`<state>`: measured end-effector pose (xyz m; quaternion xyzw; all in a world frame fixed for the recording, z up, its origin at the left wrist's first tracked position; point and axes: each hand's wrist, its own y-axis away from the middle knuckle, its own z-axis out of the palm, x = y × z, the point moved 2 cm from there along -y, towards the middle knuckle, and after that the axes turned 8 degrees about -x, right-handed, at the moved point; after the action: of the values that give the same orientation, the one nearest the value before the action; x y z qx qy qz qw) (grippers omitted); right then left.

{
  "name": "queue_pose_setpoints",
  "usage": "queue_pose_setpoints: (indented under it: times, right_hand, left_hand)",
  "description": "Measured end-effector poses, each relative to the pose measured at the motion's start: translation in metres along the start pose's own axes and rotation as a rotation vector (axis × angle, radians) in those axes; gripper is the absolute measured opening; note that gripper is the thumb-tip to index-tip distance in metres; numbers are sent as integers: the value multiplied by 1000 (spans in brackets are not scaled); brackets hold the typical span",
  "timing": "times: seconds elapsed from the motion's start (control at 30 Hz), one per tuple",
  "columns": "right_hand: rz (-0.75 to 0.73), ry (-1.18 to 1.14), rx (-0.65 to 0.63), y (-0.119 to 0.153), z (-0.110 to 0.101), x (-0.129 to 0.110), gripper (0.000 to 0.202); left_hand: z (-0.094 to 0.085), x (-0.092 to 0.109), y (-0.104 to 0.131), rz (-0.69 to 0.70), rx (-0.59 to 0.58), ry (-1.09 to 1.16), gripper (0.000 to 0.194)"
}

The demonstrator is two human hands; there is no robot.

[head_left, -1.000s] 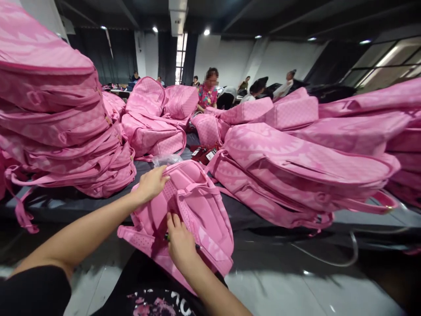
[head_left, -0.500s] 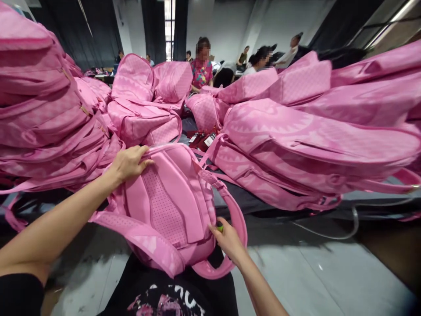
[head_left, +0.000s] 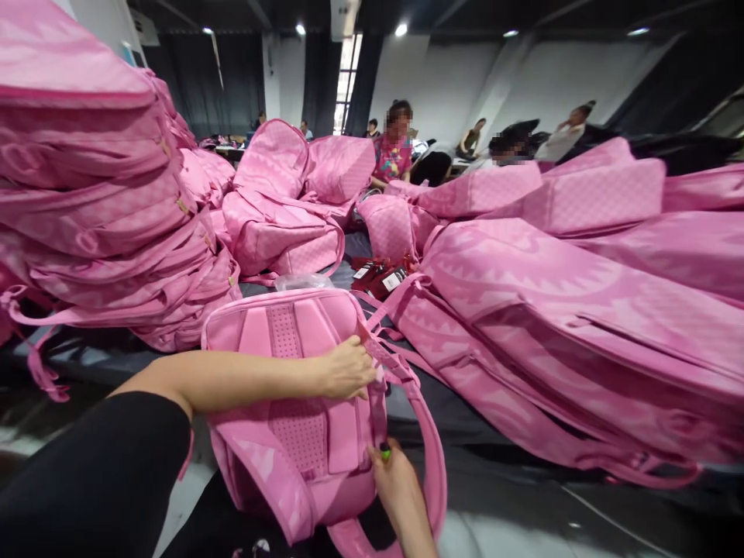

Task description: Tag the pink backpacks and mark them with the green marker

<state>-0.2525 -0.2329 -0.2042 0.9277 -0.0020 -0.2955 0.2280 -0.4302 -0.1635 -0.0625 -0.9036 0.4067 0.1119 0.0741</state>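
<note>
A pink backpack (head_left: 232,333) is propped at the table's edge over my lap, its padded, perforated back panel facing me and its shoulder straps hanging loose. Reaching across that panel, my left hand (head_left: 350,368) is closed on the right side edge of the bag. Lower on the same edge is my right hand (head_left: 400,482), its fingers curled round a small green-and-black object (head_left: 385,452) and its fingertips at the bag's side. Most of that object is hidden in the palm, so its kind does not show.
Tall stacks of pink backpacks (head_left: 105,155) rise at the left, and more backpacks (head_left: 552,271) lie at the right. Dark red tags with white labels (head_left: 384,277) and clear plastic (head_left: 305,282) are on the dark table. Across it a person in a patterned shirt (head_left: 392,159) is at work.
My left hand has moved from the bag's top left corner across to its right side edge. The backpack sits more upright. My view has tilted up and turned left.
</note>
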Motion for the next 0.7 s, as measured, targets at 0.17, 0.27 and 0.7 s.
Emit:
queue_pose_setpoints:
  times: [0.17,0.27,0.7]
  right_hand:
    - [-6,90,-13,-10,0,1,36]
    - [-5,120,-21,-15,2,-1,38]
    - [-227,-782,-5,24,-55,-33,79]
  left_hand:
    - [-17,-44,29,-105,-11,-87,49]
    - [-39,-82,50,-187,-11,-166,54]
    - [-11,-36,41,-96,61,-4,43]
